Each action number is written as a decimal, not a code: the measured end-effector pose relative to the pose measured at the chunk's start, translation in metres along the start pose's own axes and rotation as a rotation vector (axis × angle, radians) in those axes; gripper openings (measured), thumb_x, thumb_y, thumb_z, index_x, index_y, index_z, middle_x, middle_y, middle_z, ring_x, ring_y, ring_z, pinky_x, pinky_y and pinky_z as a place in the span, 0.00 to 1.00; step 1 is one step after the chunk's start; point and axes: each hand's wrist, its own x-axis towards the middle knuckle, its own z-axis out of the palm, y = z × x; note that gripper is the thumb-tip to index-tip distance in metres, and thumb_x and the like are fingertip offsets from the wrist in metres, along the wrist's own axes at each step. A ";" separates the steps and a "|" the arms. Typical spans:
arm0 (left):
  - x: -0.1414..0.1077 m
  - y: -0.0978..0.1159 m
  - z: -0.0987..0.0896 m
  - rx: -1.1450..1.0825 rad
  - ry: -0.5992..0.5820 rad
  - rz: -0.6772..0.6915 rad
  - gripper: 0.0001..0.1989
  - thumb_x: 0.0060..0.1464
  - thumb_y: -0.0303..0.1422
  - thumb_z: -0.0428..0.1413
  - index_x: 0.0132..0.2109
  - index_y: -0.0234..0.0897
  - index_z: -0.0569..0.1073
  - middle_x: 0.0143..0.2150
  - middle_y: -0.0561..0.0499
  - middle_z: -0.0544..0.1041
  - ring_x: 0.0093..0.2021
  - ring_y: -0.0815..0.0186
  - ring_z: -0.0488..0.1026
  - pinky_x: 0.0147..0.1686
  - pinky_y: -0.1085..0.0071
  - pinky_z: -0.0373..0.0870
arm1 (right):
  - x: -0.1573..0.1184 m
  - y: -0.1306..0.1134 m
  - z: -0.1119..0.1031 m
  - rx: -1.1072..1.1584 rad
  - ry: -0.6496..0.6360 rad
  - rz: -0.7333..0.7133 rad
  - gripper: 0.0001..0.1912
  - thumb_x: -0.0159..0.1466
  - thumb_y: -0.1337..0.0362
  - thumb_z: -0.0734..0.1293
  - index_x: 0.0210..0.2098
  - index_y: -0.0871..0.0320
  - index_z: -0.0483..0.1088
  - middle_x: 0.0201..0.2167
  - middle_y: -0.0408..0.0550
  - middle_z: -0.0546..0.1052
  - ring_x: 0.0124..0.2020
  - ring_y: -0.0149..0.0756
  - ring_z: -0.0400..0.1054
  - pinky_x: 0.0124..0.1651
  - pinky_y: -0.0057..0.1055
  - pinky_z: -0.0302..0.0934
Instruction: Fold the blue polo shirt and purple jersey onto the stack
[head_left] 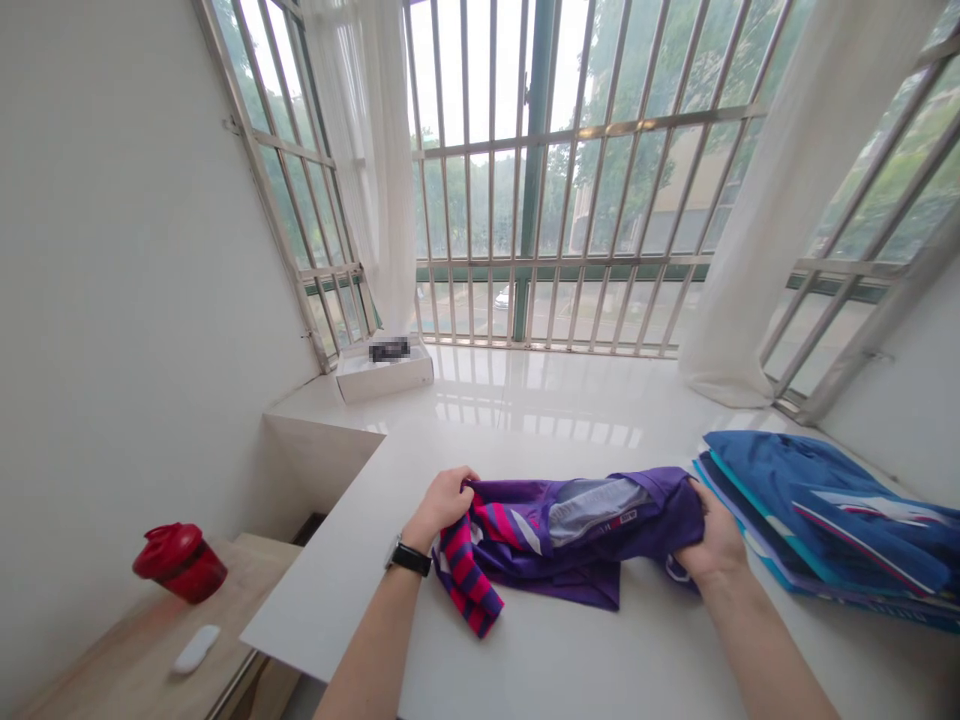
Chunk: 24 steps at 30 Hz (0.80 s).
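A purple shirt (pixel 585 580) with pink-and-navy stripes and a grey inner panel stretches between both hands, partly bunched, just over the white tabletop (pixel 510 670). My left hand (pixel 448 497), below a dark wristband, pinches its left end. A striped flap hangs down beside those fingers. At the opposite end, my right hand (pixel 716 540) is wrapped around the cloth, its fingers mostly hidden behind the fabric. Close to the right hand lies a stack of folded blue clothes (pixel 847 520), with navy, turquoise and lilac layers showing along its edge.
A white open box (pixel 386 378) stands on the window sill (pixel 480 390) at the back left. Lower left, a red lidded cup (pixel 180 562) and a small white object (pixel 196 649) rest on a wooden surface (pixel 127 660). Barred windows and white curtains (pixel 765 250) enclose the back.
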 end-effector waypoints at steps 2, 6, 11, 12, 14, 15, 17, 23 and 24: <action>0.001 -0.001 -0.002 -0.004 0.046 -0.031 0.18 0.46 0.20 0.47 0.38 0.36 0.78 0.38 0.49 0.81 0.41 0.63 0.76 0.47 0.69 0.69 | -0.002 -0.001 0.003 0.005 0.038 0.035 0.09 0.59 0.70 0.62 0.31 0.56 0.74 0.21 0.41 0.80 0.29 0.36 0.78 0.37 0.32 0.75; 0.003 0.001 -0.006 -0.090 0.069 -0.041 0.16 0.47 0.21 0.44 0.35 0.36 0.76 0.36 0.49 0.79 0.39 0.64 0.75 0.45 0.70 0.69 | -0.002 -0.001 0.003 -0.022 -0.006 -0.024 0.06 0.58 0.69 0.65 0.30 0.55 0.74 0.24 0.42 0.81 0.33 0.38 0.78 0.40 0.34 0.74; 0.000 0.010 -0.009 -0.277 0.032 -0.064 0.13 0.51 0.26 0.44 0.33 0.36 0.73 0.33 0.51 0.77 0.36 0.64 0.73 0.41 0.69 0.69 | -0.002 -0.001 0.002 -0.015 0.015 -0.025 0.05 0.57 0.69 0.65 0.29 0.56 0.73 0.22 0.41 0.80 0.32 0.37 0.78 0.41 0.34 0.74; -0.001 0.012 -0.010 -0.279 0.013 -0.061 0.12 0.53 0.28 0.45 0.33 0.36 0.73 0.33 0.51 0.76 0.37 0.63 0.72 0.41 0.69 0.68 | -0.002 -0.001 0.002 -0.012 0.024 -0.020 0.05 0.57 0.70 0.65 0.28 0.56 0.73 0.22 0.41 0.79 0.32 0.37 0.78 0.41 0.34 0.74; -0.003 0.016 -0.011 -0.270 -0.037 -0.040 0.11 0.56 0.34 0.48 0.36 0.36 0.74 0.36 0.51 0.77 0.38 0.63 0.72 0.42 0.69 0.68 | -0.003 -0.001 0.003 -0.013 0.026 -0.020 0.05 0.57 0.69 0.65 0.28 0.56 0.73 0.21 0.41 0.79 0.31 0.37 0.78 0.40 0.34 0.74; -0.004 0.017 -0.012 -0.262 -0.061 -0.025 0.12 0.57 0.38 0.50 0.37 0.36 0.74 0.37 0.50 0.77 0.39 0.62 0.72 0.43 0.68 0.68 | -0.003 -0.001 0.003 -0.015 0.023 -0.023 0.05 0.57 0.69 0.66 0.29 0.56 0.74 0.22 0.41 0.79 0.30 0.37 0.78 0.40 0.34 0.74; -0.007 0.020 -0.014 -0.248 -0.096 0.000 0.15 0.57 0.44 0.52 0.40 0.36 0.75 0.40 0.49 0.77 0.41 0.61 0.72 0.44 0.68 0.68 | -0.003 -0.002 0.003 -0.013 0.024 -0.025 0.04 0.57 0.69 0.66 0.29 0.56 0.74 0.22 0.41 0.79 0.29 0.37 0.78 0.40 0.34 0.74; -0.010 0.016 -0.015 -0.251 -0.154 0.032 0.19 0.49 0.43 0.62 0.45 0.35 0.75 0.42 0.48 0.78 0.43 0.59 0.74 0.45 0.67 0.69 | -0.002 -0.002 0.002 -0.007 0.054 -0.020 0.04 0.57 0.69 0.66 0.28 0.56 0.74 0.22 0.40 0.80 0.26 0.35 0.77 0.38 0.33 0.74; -0.010 0.015 -0.014 -0.256 -0.155 0.040 0.19 0.48 0.41 0.63 0.45 0.36 0.75 0.42 0.49 0.78 0.42 0.60 0.74 0.45 0.67 0.69 | -0.002 -0.002 0.002 -0.008 0.049 -0.023 0.04 0.57 0.69 0.66 0.28 0.56 0.74 0.22 0.40 0.80 0.27 0.35 0.77 0.38 0.33 0.74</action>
